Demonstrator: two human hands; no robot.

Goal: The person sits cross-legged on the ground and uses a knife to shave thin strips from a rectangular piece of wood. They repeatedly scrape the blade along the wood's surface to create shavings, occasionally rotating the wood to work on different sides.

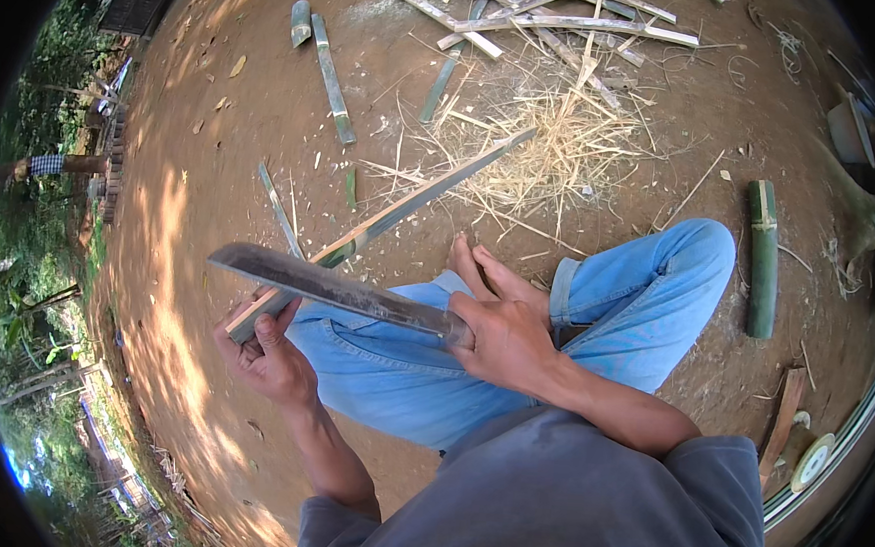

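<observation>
**Blade across strip, both hands closed**

Strip (402, 206): one long split bamboo slat, near end gripped in left hand (267, 353), far end pointing up and right toward the shavings (535, 149). Long axis runs diagonally, from lower left near the left knee out to the upper right, away from the body.

Blade (326, 287): one broad dark machete. Handle enclosed by right hand (504, 338), fingers wrapped fully round it. Blade extends left from that hand and crosses the strip just above the left hand, its tip past the strip on the left side. Edge appears to meet the strip near the held end; exact contact cannot be told.

Left hand: closed on the strip, thumb up along it. It is the hand nearer the crossing point; right hand sits well to the right, over the jeans (402, 362).

Counts on the ground:
- green bamboo tube, right of the knee (761, 258): one
- green split pieces, upper left (331, 78): two clear, a third thinner one nearby
- pale slats stacked at top (533, 14): several, overlapping, not countable
- bare feet (487, 277): two, crossed
</observation>
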